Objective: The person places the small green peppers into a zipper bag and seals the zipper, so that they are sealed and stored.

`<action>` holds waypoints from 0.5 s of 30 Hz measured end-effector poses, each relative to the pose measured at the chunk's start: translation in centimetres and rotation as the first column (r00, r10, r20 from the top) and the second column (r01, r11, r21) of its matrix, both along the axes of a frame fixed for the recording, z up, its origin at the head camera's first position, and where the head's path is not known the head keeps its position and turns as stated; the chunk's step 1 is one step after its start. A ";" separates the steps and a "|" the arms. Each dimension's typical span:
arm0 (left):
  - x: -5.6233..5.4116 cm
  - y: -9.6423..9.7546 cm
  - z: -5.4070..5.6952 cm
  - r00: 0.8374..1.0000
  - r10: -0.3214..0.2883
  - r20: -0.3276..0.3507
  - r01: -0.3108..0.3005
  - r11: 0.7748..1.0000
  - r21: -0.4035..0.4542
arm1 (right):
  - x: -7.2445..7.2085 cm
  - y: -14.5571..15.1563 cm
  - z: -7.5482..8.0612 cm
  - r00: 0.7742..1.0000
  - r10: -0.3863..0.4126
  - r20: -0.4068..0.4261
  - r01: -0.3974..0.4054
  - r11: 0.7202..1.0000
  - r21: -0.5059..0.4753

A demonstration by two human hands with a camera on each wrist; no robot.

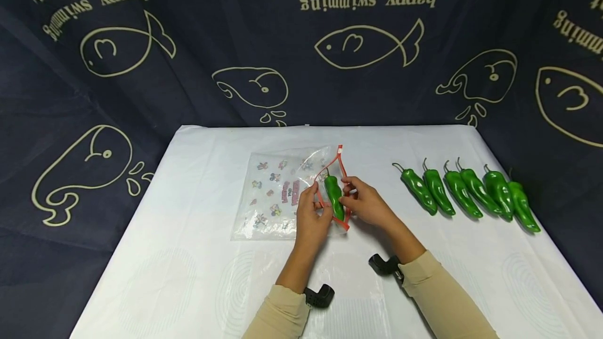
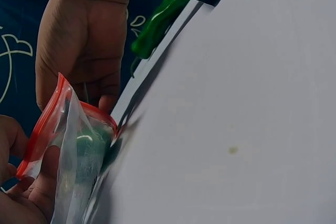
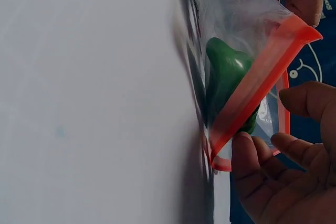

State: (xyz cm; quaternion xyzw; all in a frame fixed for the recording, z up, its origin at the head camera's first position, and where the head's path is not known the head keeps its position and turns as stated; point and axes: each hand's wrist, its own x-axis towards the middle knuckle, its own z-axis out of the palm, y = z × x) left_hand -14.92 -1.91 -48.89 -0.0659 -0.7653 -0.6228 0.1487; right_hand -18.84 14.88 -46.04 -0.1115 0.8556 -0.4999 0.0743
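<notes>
A clear zip bag with a red zip edge and printed cartoon figures lies on the table, its mouth spread toward the right. Inside the mouth is a green pepper, seen through the plastic in the right wrist view. My left hand pinches the bag by its red rim; in the left wrist view its thumb shows against the plastic. On the right side of the mouth is my right hand. Its fingertips touch the rim beside the pepper's end, with the thumb held apart from them.
Several green peppers lie in a row at the right of the white-covered table. A flat transparent sheet lies near the front. Dark cloth with fish and whale drawings hangs behind and at both sides.
</notes>
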 end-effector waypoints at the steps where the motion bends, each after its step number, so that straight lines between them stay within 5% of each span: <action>1: 0.0 0.0 0.0 1.000 -0.001 -0.004 0.001 1.000 0.000 | 0.0 0.0 0.1 1.000 0.000 0.003 0.000 1.000 -0.006; 15: -0.1 0.0 -0.2 0.999 0.011 -0.051 -0.011 1.000 0.003 | -0.5 2.9 1.3 0.993 -0.025 -0.113 0.035 0.995 0.092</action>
